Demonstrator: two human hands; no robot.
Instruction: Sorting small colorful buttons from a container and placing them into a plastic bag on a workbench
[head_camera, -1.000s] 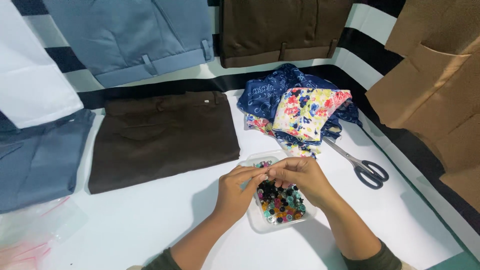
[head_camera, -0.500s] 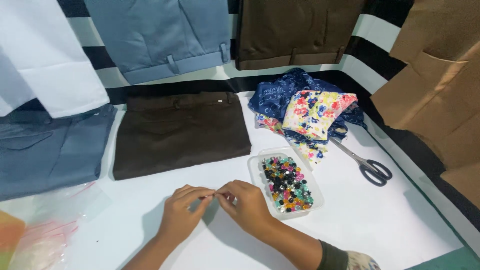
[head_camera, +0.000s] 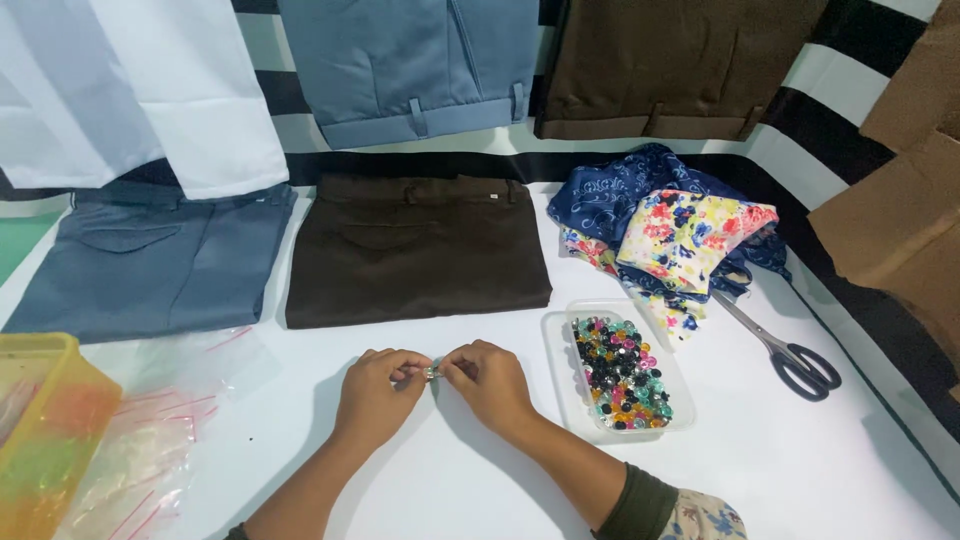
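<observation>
Plastic bags and a yellow box lie at the left of the white worktop, with grey-blue trousers behind them. Next comes the left hand, its fingers pressed against those of the right hand; together they pinch a small shiny bead just above the worktop, in front of folded brown trousers. The step looks like fitting or sorting one bead; any further move calls for a steady fingertip hold. Further right sit a clear tray of coloured beads, floral cloth and scissors.
</observation>
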